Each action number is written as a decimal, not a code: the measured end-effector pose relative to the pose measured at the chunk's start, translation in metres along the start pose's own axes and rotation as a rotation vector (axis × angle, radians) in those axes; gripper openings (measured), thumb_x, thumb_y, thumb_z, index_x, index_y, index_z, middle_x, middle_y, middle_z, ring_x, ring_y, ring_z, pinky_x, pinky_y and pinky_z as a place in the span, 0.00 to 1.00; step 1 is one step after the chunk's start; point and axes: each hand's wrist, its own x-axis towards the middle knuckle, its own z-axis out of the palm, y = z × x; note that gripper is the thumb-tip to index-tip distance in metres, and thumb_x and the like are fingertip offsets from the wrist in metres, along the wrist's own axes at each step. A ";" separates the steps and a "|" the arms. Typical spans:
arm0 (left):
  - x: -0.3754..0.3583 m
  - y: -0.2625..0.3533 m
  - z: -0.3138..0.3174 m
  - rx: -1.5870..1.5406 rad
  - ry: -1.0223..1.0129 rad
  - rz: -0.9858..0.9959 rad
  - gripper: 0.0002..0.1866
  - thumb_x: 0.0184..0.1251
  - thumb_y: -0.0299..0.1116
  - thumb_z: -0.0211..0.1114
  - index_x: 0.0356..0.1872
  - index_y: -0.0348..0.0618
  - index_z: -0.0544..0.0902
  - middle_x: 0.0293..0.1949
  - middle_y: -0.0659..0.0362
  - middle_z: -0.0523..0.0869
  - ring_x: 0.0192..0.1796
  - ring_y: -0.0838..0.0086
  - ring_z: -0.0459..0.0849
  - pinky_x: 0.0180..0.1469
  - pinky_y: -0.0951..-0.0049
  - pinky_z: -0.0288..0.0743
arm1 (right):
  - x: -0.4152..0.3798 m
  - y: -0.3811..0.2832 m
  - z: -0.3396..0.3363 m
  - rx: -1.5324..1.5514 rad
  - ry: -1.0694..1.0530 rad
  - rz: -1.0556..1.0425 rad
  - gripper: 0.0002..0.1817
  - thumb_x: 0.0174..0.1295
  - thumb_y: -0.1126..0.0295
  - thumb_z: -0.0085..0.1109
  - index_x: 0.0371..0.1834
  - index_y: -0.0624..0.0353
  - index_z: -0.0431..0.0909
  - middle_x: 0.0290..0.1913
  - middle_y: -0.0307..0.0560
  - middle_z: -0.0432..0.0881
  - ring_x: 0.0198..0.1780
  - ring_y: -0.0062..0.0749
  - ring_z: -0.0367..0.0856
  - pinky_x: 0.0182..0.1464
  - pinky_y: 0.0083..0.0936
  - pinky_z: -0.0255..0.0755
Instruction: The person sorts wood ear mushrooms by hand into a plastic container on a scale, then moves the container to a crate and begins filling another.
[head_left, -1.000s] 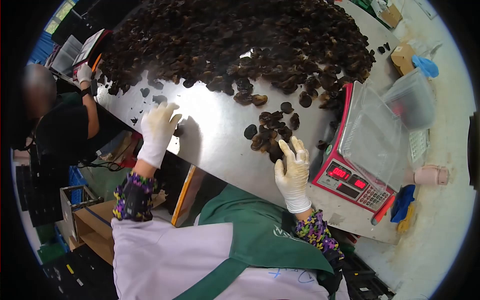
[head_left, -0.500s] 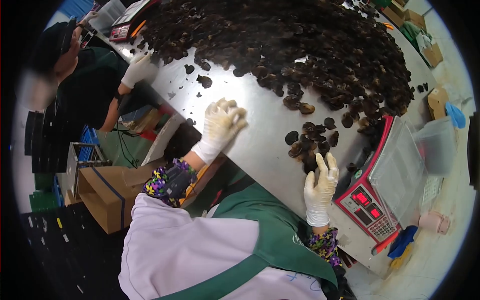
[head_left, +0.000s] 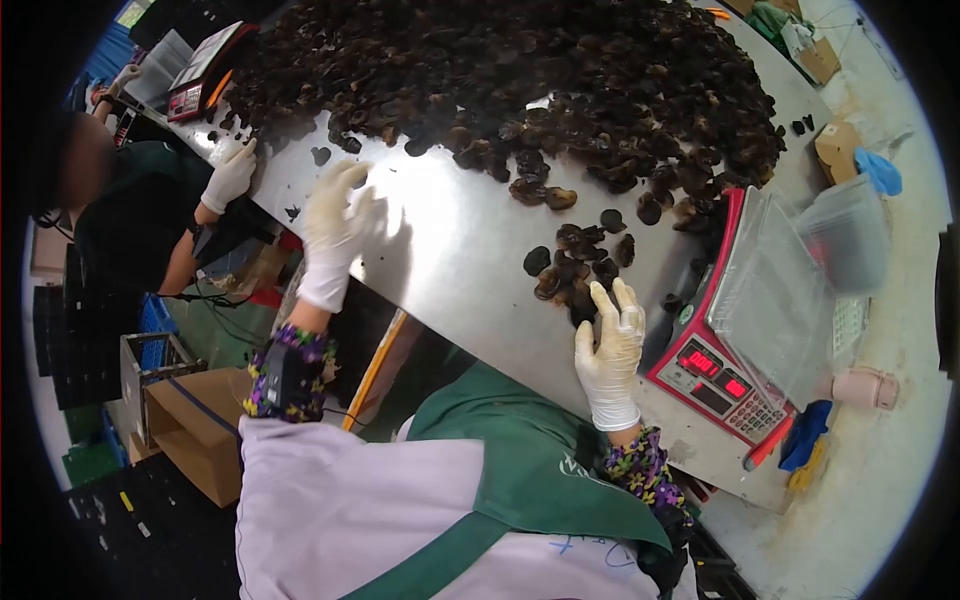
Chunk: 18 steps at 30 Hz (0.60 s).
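My left hand, in a white glove and slightly blurred, reaches over the left part of the metal table with its fingers loosely curved and apart. A few loose dark pieces lie near its fingertips. My right hand, also gloved, rests at the near side of the table with its fingers extended and nothing in its palm. Its fingertips are right at a small group of dark brown, mushroom-like pieces. A large heap of the same pieces covers the far side.
To the right of my right hand stands a red digital scale with a clear tray on top. A co-worker's gloved hand is at the left table edge, near a second scale. A cardboard box stands below left.
My left hand has swung left and farther out over the table, its fingers less curled. My right hand stays beside the small group. The view has shifted, and the co-worker's hand has moved slightly.
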 end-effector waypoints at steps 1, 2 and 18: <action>0.016 0.017 0.017 -0.037 -0.102 0.005 0.22 0.62 0.33 0.72 0.59 0.48 0.84 0.60 0.46 0.82 0.63 0.51 0.79 0.66 0.56 0.72 | 0.000 0.001 0.000 0.002 0.002 0.000 0.30 0.57 0.76 0.62 0.67 0.53 0.77 0.66 0.57 0.72 0.68 0.59 0.69 0.71 0.53 0.62; 0.032 0.038 0.033 -0.060 -0.118 0.064 0.26 0.61 0.36 0.73 0.62 0.50 0.82 0.64 0.45 0.79 0.66 0.49 0.77 0.68 0.55 0.70 | -0.001 0.002 0.001 0.015 0.003 0.010 0.30 0.56 0.76 0.62 0.66 0.53 0.77 0.67 0.58 0.72 0.68 0.60 0.69 0.70 0.52 0.63; 0.020 0.173 0.077 -0.507 -0.204 0.282 0.05 0.64 0.30 0.69 0.39 0.43 0.87 0.41 0.54 0.86 0.46 0.58 0.83 0.50 0.61 0.77 | -0.005 0.003 0.001 0.068 0.027 0.049 0.28 0.56 0.75 0.62 0.65 0.53 0.79 0.67 0.60 0.72 0.69 0.60 0.69 0.72 0.51 0.62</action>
